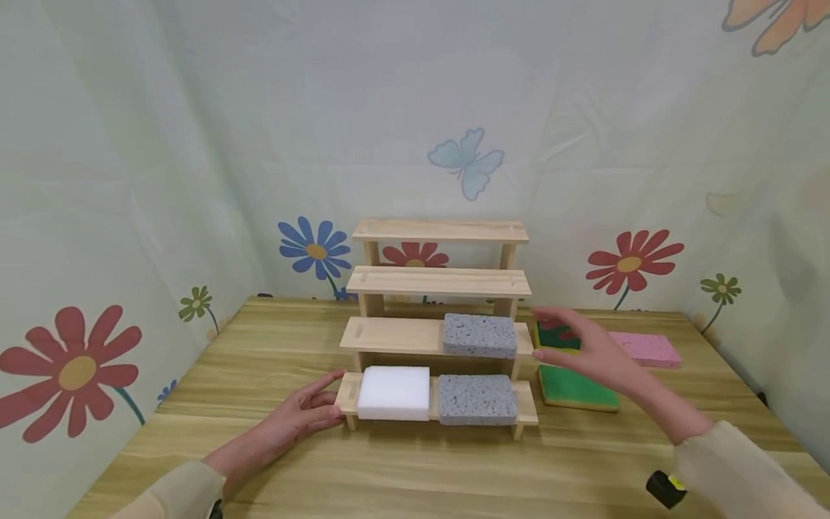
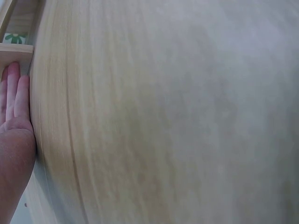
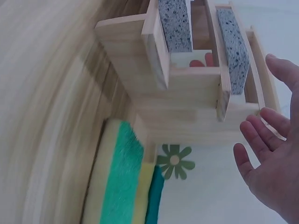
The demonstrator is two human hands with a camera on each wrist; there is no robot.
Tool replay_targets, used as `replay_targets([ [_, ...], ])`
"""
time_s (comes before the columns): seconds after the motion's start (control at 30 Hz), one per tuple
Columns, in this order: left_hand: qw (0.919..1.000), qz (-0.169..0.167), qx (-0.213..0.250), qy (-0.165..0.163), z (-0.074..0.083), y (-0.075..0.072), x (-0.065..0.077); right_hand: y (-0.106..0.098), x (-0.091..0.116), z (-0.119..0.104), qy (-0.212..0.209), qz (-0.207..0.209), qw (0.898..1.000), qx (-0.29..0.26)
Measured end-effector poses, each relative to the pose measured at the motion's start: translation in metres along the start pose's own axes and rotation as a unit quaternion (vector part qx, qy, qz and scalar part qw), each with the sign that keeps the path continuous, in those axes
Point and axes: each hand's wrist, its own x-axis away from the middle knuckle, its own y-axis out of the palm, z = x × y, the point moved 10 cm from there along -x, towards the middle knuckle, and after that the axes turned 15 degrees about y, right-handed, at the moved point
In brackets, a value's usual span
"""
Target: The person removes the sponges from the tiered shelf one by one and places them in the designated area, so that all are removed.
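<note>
A stepped wooden shelf (image 1: 441, 281) with several tiers stands on the table. My left hand (image 1: 295, 418) touches the left end of its lowest step, fingers fairly straight; in the left wrist view its fingertips meet the wood. On that step lie a white sponge block (image 1: 393, 393) and a grey speckled sponge (image 1: 478, 399). A second grey speckled sponge (image 1: 479, 335) lies at the right of the step above. My right hand (image 1: 593, 353) hovers by the shelf's right side, thumb and fingers spread with nothing between them. Below and behind it are green-and-yellow sponges (image 1: 577, 388).
A pink sponge (image 1: 648, 349) lies on the table at the right, partly behind my right forearm. The upper two tiers rise toward a flower-printed cloth backdrop (image 1: 402, 86), which also hangs along both sides of the wooden table (image 1: 415, 476).
</note>
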Motion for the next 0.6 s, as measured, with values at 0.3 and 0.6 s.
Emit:
replay_targets([
  [0.3, 1.0000, -0.005, -0.006, 0.000, 0.000, 0.001, 0.001, 0.017, -0.013, -0.009, 0.008, -0.023, 1.000, -0.016],
  [0.6, 0.9999, -0.007, -0.007, 0.002, -0.001, 0.000, -0.001, 0.027, -0.021, -0.015, -0.004, -0.022, 0.999, -0.030],
])
